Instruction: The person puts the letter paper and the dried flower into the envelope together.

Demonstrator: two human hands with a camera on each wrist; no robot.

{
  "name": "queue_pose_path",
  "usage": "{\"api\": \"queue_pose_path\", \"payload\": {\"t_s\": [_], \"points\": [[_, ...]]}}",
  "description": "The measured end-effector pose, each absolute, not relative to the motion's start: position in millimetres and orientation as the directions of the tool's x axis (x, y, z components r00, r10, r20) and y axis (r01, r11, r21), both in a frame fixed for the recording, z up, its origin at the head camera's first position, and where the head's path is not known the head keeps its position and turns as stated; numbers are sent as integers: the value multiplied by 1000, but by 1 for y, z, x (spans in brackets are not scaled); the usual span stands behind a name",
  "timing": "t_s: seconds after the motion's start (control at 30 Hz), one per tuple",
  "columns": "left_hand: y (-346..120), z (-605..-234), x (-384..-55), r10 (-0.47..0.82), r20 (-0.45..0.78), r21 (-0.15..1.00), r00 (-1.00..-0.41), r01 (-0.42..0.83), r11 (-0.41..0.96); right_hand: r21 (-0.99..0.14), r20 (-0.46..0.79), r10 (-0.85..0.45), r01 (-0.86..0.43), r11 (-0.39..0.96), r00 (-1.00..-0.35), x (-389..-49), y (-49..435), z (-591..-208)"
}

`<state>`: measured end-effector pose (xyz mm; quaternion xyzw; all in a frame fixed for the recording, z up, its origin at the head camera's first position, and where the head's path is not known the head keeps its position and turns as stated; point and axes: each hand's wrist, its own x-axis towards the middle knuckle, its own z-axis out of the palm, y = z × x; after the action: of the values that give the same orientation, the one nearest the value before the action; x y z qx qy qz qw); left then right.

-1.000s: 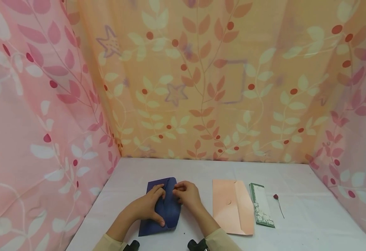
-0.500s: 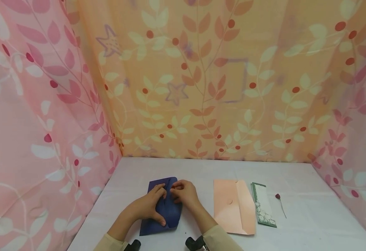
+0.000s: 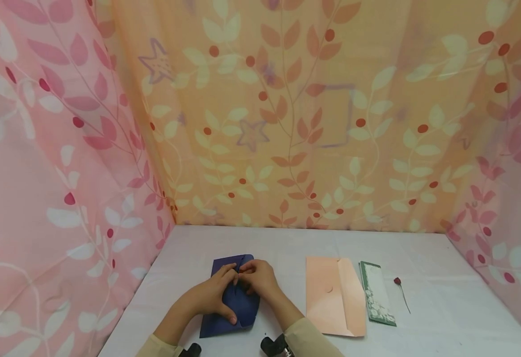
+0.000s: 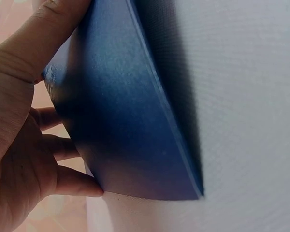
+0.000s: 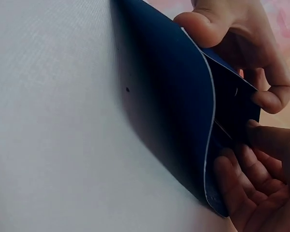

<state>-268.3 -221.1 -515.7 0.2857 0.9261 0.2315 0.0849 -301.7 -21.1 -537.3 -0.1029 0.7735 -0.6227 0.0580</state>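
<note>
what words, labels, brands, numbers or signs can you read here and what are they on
No readable words, brands or numbers.
Orange backdrop: drawn outlines, including stars, no readable lettering.
Green-bordered card: floral print; any lettering is too small to read.
Blue envelope: none visible.
Peach envelope: none visible.

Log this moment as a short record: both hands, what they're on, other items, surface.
left hand: across the blue envelope, thumb spread
right hand: fingers bent at that envelope's gaping opening
right of hands: peach envelope, untouched
farther right: green-bordered card, then red flower on thin stem
surface: white table
</note>
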Motion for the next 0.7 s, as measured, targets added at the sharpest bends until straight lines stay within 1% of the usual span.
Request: {"api": "queue_pose_path", "payload": {"t_s": [0.37, 0.7], "points": [[-223, -517, -268, 568, -23, 484, -823, 488, 726, -963, 23, -246, -87, 255, -969, -305, -30, -537], [-223, -518, -270, 587, -3, 481, -810, 514, 711, -932, 32, -223, -110, 346, -974, -308, -35, -544]]}}
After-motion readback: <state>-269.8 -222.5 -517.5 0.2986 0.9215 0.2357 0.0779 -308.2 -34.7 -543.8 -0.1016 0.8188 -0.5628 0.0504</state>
